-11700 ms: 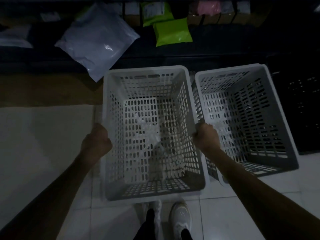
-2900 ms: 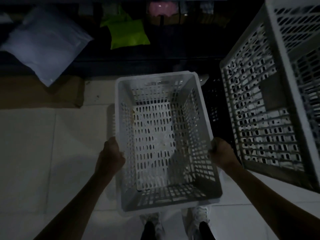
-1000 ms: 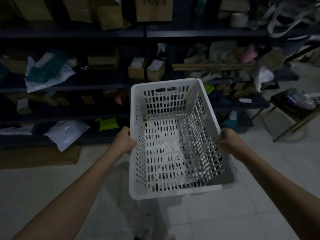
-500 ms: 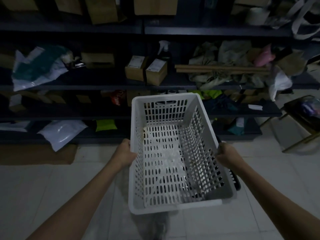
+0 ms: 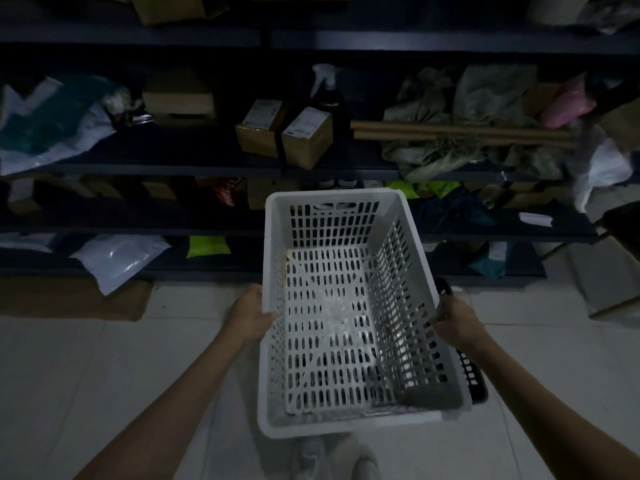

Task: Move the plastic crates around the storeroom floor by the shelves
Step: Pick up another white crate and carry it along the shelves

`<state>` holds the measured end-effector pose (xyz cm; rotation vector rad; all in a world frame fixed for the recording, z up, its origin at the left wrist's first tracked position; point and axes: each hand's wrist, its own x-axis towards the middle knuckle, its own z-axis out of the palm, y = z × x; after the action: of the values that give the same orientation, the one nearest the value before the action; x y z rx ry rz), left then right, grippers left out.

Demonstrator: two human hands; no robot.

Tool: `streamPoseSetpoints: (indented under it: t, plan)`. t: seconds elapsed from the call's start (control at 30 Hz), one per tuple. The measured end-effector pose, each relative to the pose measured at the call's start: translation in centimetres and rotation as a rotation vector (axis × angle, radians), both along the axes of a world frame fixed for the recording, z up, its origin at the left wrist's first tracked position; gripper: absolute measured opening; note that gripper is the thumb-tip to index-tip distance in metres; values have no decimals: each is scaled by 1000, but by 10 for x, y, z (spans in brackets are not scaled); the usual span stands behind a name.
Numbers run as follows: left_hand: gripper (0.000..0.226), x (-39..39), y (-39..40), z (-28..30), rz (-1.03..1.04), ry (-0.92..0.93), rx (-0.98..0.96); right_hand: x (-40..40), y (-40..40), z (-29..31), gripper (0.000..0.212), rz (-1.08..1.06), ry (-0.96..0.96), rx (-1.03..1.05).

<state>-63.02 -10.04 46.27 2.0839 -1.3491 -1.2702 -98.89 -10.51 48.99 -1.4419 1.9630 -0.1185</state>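
White slotted crate — empty, tilted

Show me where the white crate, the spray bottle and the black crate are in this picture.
white crate [image 5: 325, 341], head view, on its slotted floor.
spray bottle [image 5: 323, 77], head view, on its white trigger top.
black crate [image 5: 476, 386], head view, on its exposed right edge.

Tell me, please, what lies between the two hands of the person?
In the head view, the white crate spans the whole stretch: the left hand grips its left rim and the right hand its right rim. The crate looks empty.
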Motion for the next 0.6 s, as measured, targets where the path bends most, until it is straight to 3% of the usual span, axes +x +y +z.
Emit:
streamPoseSetpoints:
  t: [0.4,0.6]
  plan:
    - [43,-18,-1,8,18,51,5,-14,-9,-3,32,16,21,53]
    - [42,-20,-2,8,35,57,0,-10,-10,11,42,27,-22,40]
